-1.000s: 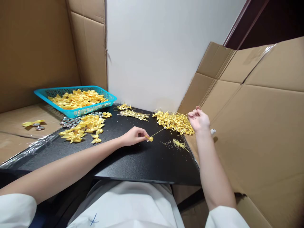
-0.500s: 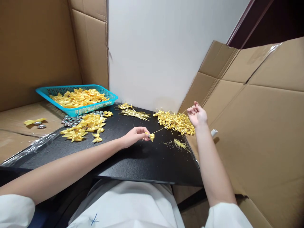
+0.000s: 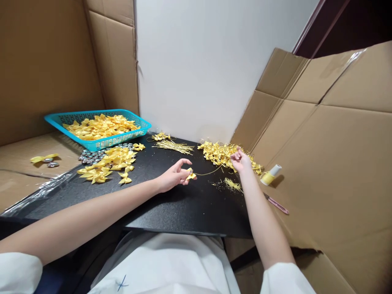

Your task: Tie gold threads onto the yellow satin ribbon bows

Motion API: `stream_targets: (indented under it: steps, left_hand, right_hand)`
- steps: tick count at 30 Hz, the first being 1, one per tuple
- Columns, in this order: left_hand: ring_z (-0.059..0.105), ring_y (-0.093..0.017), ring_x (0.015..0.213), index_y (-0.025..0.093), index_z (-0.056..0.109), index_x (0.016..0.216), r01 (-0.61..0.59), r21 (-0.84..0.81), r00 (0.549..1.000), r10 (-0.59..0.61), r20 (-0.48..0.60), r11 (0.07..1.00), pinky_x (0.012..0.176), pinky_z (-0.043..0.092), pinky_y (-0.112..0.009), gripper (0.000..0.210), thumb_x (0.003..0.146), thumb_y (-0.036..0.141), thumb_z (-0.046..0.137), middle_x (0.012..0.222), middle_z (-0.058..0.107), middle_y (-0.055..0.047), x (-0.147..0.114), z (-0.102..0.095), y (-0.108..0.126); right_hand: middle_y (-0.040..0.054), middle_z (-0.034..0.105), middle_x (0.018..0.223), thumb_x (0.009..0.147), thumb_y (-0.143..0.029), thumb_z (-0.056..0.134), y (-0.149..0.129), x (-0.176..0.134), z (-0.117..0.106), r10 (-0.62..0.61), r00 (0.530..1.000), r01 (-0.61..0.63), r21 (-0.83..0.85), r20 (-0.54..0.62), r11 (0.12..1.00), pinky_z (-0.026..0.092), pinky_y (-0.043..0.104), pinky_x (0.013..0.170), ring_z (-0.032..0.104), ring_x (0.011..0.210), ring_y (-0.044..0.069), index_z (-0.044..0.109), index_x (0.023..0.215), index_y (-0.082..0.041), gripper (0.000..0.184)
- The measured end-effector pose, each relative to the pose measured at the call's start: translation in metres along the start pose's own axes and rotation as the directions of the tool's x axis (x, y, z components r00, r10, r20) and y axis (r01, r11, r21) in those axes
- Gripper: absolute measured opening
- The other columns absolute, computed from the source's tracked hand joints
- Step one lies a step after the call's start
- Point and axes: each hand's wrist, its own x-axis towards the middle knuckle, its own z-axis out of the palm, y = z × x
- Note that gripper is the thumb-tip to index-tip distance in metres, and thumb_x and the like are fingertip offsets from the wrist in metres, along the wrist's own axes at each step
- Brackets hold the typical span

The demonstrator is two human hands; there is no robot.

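Note:
My left hand (image 3: 176, 175) holds a small yellow ribbon bow (image 3: 191, 176) at its fingertips, above the black table. The index finger is raised off it. From the bow a thin gold cord (image 3: 208, 174) curves slackly to the right, toward my right hand (image 3: 241, 160). That hand's fingers are curled together around what looks like the cord's far end, which is hard to make out. Just behind the right hand lies a heap of corded gold bows (image 3: 217, 153).
A turquoise basket (image 3: 94, 145) of yellow bows stands back left. Loose bows (image 3: 118, 157) and silver buttons (image 3: 92, 156) lie before it. Gold cords (image 3: 174, 147) lie mid-back, with cord scraps (image 3: 232, 184) nearer. A yellow thread spool (image 3: 269, 176) and pink-handled tool (image 3: 277, 204) sit right.
My right hand has come left and down, uncovering the spool and the pink-handled tool. The cord has gone from straight to slack. The left index finger has lifted and the bow has turned.

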Motion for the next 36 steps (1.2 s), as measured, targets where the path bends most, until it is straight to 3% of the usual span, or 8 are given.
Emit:
stream_targets:
  steps: [4,9,13,22,28,36]
  left_hand:
    - [0.050,-0.004,0.048,0.019,0.042,0.087,-0.096,0.112,0.995,0.093,0.029,0.989,0.052,0.038,-0.018,0.041,0.071,0.037,0.075,0.071,0.068,0.001,0.003,-0.006,-0.006]
    - [0.059,-0.008,0.058,0.015,0.052,0.084,-0.075,0.195,0.997,0.079,-0.014,0.978,0.057,0.045,-0.021,0.033,0.073,0.038,0.072,0.078,0.068,-0.003,0.005,-0.009,-0.008]
    - [0.061,-0.011,0.058,0.015,0.053,0.090,-0.061,0.222,0.998,0.066,-0.016,0.973,0.056,0.046,-0.022,0.034,0.072,0.036,0.073,0.071,0.067,-0.001,0.005,-0.008,-0.008]
    - [0.062,-0.011,0.065,0.011,0.066,0.085,0.080,0.230,0.997,-0.082,-0.004,0.970,0.061,0.047,-0.024,0.027,0.067,0.028,0.076,0.077,0.070,-0.006,0.004,-0.006,-0.005]
    - [0.059,-0.010,0.057,0.011,0.066,0.078,0.061,0.337,0.997,-0.072,0.020,0.940,0.061,0.046,-0.023,0.028,0.064,0.030,0.080,0.065,0.069,-0.003,0.002,-0.005,-0.005]
    - [0.067,-0.014,0.071,0.012,0.072,0.089,-0.008,0.332,0.987,-0.046,0.153,0.943,0.073,0.052,-0.027,0.025,0.068,0.026,0.076,0.080,0.075,-0.007,-0.002,-0.005,-0.003]
  right_hand:
    - [-0.0108,0.027,0.046,0.097,-0.008,0.031,0.006,0.008,-0.020,-0.019,0.998,0.018,-0.015,-0.056,1.000,0.038,0.014,0.048,0.028,0.037,0.004,0.038,0.070,-0.019,0.030]
    - [-0.0119,0.024,0.044,0.097,-0.011,0.033,0.010,0.013,-0.036,-0.043,0.994,0.040,-0.030,-0.105,0.999,0.037,0.015,0.046,0.026,0.035,0.004,0.035,0.071,-0.020,0.027]
    - [-0.0114,0.027,0.044,0.096,-0.010,0.031,0.014,0.013,-0.036,-0.038,0.994,0.036,-0.026,-0.105,0.999,0.038,0.016,0.046,0.028,0.035,0.005,0.035,0.071,-0.020,0.028]
    - [-0.0112,0.027,0.045,0.096,-0.008,0.030,0.017,0.005,-0.030,-0.022,0.994,0.021,-0.010,-0.108,1.000,0.037,0.015,0.046,0.026,0.036,0.004,0.034,0.070,-0.020,0.029]
    - [-0.0120,0.024,0.043,0.096,-0.007,0.029,0.015,0.006,-0.030,-0.038,0.990,0.037,-0.012,-0.138,0.999,0.038,0.015,0.046,0.022,0.035,0.004,0.036,0.071,-0.020,0.029]
    - [-0.0126,0.022,0.043,0.095,-0.010,0.036,0.009,0.017,-0.041,-0.092,0.977,0.086,-0.037,-0.194,0.996,0.034,0.015,0.043,0.020,0.034,0.005,0.038,0.072,-0.020,0.025]
